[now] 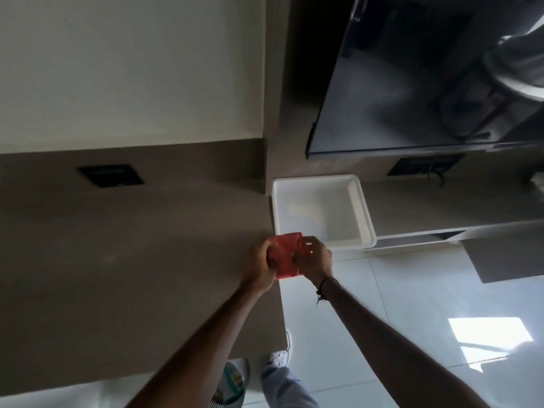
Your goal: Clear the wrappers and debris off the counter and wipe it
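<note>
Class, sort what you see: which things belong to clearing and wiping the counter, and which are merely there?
Job: crumpled red wrapper held by left hand and right hand; brown counter; white rectangular plastic bin.
Merely there: black wall outlet; white shoe.

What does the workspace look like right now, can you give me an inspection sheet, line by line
Surface: brown counter, bare and dim; no debris seen.
Job's things: red wrapper held at the counter's edge, just in front of the white bin, which looks empty.
Clutter: nothing seen on the counter.
Grippers: left hand and right hand both grip the wrapper.
Cables: thin dark cord hanging by the right wall outlet.
Surroundings: second outlet on the left, dark glossy panel above, pale tiled floor, white shoe.
</note>
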`<move>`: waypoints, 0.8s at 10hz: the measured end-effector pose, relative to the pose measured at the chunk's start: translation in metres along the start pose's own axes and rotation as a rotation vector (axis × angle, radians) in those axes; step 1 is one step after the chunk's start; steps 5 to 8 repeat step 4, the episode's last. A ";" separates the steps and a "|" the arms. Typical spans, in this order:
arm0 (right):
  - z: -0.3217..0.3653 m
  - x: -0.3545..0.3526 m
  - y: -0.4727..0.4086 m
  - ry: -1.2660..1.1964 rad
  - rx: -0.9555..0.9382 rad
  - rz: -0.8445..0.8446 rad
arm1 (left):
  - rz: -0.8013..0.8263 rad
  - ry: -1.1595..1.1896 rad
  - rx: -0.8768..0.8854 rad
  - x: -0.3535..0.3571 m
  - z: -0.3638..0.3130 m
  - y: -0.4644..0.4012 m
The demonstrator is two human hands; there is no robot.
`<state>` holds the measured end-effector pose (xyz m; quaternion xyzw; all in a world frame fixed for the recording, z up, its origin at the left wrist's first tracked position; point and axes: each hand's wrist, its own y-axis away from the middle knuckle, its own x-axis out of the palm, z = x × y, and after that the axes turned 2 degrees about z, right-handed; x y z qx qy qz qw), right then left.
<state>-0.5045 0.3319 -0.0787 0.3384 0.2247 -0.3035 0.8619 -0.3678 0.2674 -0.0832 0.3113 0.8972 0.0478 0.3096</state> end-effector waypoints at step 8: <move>0.019 -0.058 -0.088 -0.061 -0.032 -0.073 | -0.012 -0.367 0.040 -0.020 -0.026 -0.079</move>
